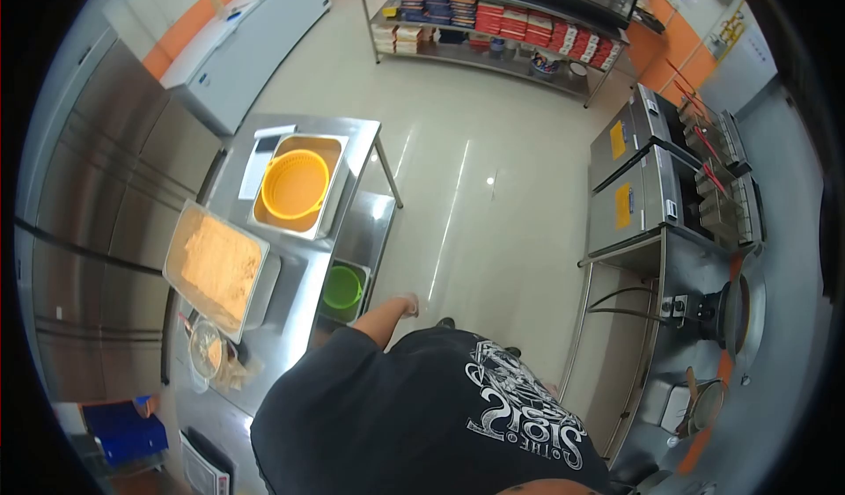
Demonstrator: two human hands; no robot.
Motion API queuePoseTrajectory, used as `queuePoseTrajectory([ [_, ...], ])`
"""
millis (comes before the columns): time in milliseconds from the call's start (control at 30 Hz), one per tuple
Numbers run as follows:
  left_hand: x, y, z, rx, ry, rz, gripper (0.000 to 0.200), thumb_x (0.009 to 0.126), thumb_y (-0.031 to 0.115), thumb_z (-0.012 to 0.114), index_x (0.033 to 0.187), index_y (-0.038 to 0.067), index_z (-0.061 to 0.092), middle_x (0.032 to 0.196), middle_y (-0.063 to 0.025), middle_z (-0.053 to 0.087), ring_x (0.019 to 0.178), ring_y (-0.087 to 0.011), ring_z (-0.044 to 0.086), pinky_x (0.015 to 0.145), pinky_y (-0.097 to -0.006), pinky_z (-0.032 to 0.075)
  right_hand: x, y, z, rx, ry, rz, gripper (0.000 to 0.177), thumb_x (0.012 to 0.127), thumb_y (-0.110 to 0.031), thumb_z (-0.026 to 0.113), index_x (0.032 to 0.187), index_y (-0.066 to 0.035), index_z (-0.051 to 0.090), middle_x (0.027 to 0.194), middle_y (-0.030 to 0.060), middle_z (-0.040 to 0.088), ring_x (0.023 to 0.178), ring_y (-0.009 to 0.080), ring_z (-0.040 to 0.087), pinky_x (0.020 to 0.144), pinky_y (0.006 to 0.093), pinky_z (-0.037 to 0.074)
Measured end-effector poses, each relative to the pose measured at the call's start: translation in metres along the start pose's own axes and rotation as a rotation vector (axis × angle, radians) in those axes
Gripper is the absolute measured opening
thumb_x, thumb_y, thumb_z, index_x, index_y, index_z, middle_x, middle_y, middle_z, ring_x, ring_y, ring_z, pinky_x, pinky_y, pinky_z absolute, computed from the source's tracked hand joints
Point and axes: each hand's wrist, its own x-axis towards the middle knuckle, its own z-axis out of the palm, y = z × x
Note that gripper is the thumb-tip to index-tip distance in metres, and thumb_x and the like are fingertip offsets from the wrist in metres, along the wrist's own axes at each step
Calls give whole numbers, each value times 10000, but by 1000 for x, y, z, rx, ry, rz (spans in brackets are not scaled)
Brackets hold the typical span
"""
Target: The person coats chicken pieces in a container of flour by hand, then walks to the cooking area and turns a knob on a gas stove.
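My left hand (pixel 408 305) hangs low over the floor, to the right of the steel work table (pixel 304 271). Its fingers look loosely bent and nothing shows in them; a clear glove may cover it. Nearest to it is a green basket (pixel 341 287) in a tray on the table's lower shelf. Of my right hand (pixel 552 389), only a sliver seems to show past my black T-shirt; its fingers are hidden. On the table stand a deep steel pan of orange-tan powder (pixel 217 266), a yellow basket (pixel 296 184) inside another steel pan (pixel 336 154), and a clear bowl (pixel 208 354).
Fryers (pixel 629 187) with red-handled baskets line the counter (pixel 775 257) at right. A steel rack (pixel 480 62) of red and blue boxes stands ahead. A white chest freezer (pixel 246 51) and steel refrigerator doors (pixel 114 178) are at left. Tiled floor (pixel 493 257) runs between.
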Motion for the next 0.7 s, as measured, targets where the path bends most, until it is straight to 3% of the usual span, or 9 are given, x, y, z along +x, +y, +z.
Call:
queuePoseTrajectory([
  [33,6,-2,4,-53,-24,-32,266,652,244,702,822,39,696,845,-176,661,772,-309,634,675,-404,498,-11,-6,1,72,-9,-10,182,866,-169,472,871,-6,552,684,110,572,620,192,572,545,307,463],
  [133,-18,13,-18,-23,-64,59,265,647,235,698,844,58,695,831,-167,661,762,-298,635,662,-394,498,-1,-13,3,224,-7,277,132,842,-150,500,831,-20,510,619,98,517,492,203,498,429,340,410],
  [267,-8,6,-9,10,-62,22,184,690,209,614,825,153,726,917,-144,665,854,-287,634,719,-403,502,-37,-53,8,178,-4,274,125,842,-150,499,853,-27,520,639,91,523,526,195,508,464,333,418],
  [367,-4,10,-13,177,-92,32,198,714,216,590,842,144,722,931,-134,664,870,-283,631,735,-398,498,-50,-64,11,140,-9,248,124,842,-150,499,870,-33,527,653,85,528,552,189,515,489,328,425],
  [467,-41,42,-44,135,-81,47,246,743,256,574,917,143,707,996,-119,653,937,-274,614,779,-392,484,-54,-68,13,131,-15,234,125,843,-150,498,886,-38,534,668,79,532,577,183,522,515,322,431],
  [567,-36,44,-47,266,-161,169,305,765,298,557,1003,150,678,1067,-105,633,998,-278,585,827,-388,467,-55,-69,12,107,-17,227,129,843,-149,497,903,-44,542,682,74,537,603,177,529,541,317,438],
  [700,-26,35,-32,120,-184,77,318,770,315,546,1010,149,670,1094,-89,624,1018,-292,568,843,-388,460,-54,-66,10,10,-37,190,139,844,-149,496,925,-51,551,701,66,543,637,169,538,575,309,446],
])
